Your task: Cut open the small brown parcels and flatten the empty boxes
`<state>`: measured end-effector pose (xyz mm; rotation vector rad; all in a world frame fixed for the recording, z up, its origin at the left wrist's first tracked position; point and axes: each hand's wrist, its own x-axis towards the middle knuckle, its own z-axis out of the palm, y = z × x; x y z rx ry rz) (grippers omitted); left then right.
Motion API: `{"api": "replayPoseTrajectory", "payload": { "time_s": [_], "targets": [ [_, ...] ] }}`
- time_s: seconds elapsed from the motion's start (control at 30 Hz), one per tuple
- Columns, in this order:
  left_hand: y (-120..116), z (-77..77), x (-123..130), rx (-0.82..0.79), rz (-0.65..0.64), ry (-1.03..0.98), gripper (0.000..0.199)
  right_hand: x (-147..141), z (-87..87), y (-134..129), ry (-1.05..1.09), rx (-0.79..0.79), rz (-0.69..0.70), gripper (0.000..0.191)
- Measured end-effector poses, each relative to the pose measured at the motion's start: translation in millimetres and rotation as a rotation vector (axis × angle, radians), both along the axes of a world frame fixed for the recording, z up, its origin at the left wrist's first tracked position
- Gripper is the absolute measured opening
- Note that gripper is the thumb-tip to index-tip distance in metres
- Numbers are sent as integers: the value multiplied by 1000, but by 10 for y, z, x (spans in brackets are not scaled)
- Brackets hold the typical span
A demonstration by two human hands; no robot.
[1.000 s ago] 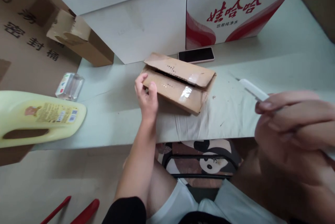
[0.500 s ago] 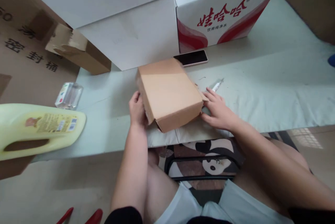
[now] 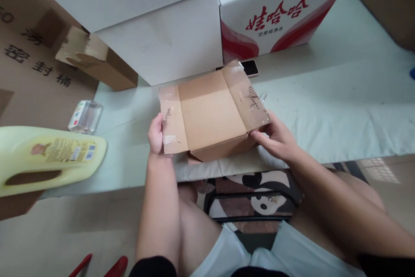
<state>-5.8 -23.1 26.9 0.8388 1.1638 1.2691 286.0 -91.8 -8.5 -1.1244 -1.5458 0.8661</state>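
Observation:
Between my hands is a small brown cardboard box (image 3: 212, 110), its two side flaps folded outward. Clear tape and dark scribbled marks show on both flaps. My left hand (image 3: 156, 134) grips the outer edge of the left flap, its fingertips hidden behind the cardboard. At the right flap's near corner, my right hand (image 3: 275, 136) holds on with thumb in front and fingers partly out of sight. Just behind that flap, a slim white pen-like object (image 3: 263, 97) is mostly covered. The black-screened phone (image 3: 251, 68) lies farther back, partly hidden by the same flap.
White cartons (image 3: 181, 43) and a red-and-white water carton (image 3: 275, 22) stand along the back. On the left are a yellow jug (image 3: 81, 156), a clear plastic container (image 3: 86, 116) and an opened brown carton (image 3: 116, 69). The table's front edge runs above my lap.
Both side flaps have swung outward from the box, showing their taped, marked faces. My left hand has moved left with its flap; my right hand has closed on the other one.

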Motion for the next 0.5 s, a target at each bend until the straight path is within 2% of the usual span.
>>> {"api": "replayPoseTrajectory", "payload": {
  "time_s": [0.13,0.2,0.33,0.43,0.5],
  "targets": [
    [-51,-11,24,-50,-187,-3,58,-9,13,3,-3,-13,-175,26],
    [-56,-47,24,-46,-221,45,63,-2,23,5,26,-26,-208,24],
    [-22,-122,36,-17,-118,151,59,-9,28,3,147,-115,-231,31],
    [48,-185,51,-41,-101,116,59,-28,3,1,187,-173,-293,31],
    [110,-233,46,-6,-34,96,57,-30,-23,-2,247,-179,-323,31]
  ]
}}
